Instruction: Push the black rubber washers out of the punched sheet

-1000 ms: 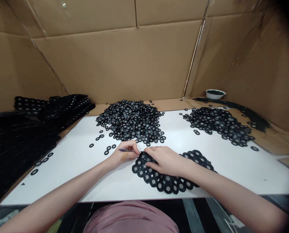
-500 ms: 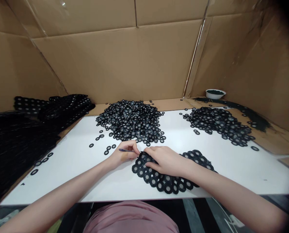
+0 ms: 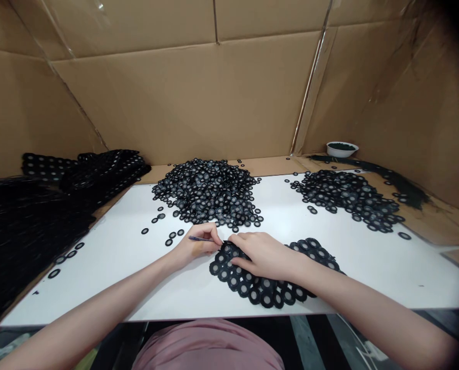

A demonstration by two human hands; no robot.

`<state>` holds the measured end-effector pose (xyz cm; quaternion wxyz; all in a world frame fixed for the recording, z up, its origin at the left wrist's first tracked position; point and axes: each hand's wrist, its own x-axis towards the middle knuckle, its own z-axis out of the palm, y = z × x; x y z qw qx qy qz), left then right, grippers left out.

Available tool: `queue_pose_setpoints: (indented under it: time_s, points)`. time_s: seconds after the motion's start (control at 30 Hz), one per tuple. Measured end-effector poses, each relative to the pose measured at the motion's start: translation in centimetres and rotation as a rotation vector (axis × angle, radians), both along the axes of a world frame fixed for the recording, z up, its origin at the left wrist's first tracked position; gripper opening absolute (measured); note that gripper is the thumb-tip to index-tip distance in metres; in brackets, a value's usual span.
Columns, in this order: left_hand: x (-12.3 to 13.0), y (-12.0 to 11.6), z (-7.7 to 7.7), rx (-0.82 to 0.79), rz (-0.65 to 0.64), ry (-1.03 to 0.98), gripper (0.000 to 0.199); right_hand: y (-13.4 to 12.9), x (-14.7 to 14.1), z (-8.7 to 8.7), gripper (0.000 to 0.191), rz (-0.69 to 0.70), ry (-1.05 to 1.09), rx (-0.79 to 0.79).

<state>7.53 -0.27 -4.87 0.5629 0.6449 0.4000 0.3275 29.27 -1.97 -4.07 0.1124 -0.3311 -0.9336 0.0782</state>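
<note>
My left hand (image 3: 201, 244) is closed in a pinch around a thin, dark-blue, stick-shaped tool (image 3: 198, 238). The tool's tip is hidden at the fingers, by the far left corner of a panel of joined black rings (image 3: 266, 297). Across the panel's upper middle lies my right hand (image 3: 266, 254), palm down, with thumb and forefinger apart. Its fingertips rest at the panel's far edge, close to my left fingers. Whitish round centres show in the rings. Part of the panel is covered by my right hand and forearm.
Loose black rings form a large pile (image 3: 210, 192) behind my hands and a second pile (image 3: 348, 198) at the right. Dark threads (image 3: 402, 185) and a white bowl (image 3: 342, 149) stand back right. Black threads and ringed panels (image 3: 106, 172) heap up left. Cardboard walls (image 3: 175, 97) enclose the table.
</note>
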Motion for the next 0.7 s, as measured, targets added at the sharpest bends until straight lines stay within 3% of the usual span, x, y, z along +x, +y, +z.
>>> queue_pose_setpoints:
  time_s: [0.7]
  points:
    - [-0.03,-0.01,-0.02,-0.010,0.000,0.006,0.011,-0.04,-0.07,0.31,0.022,-0.005,-0.012,-0.030]
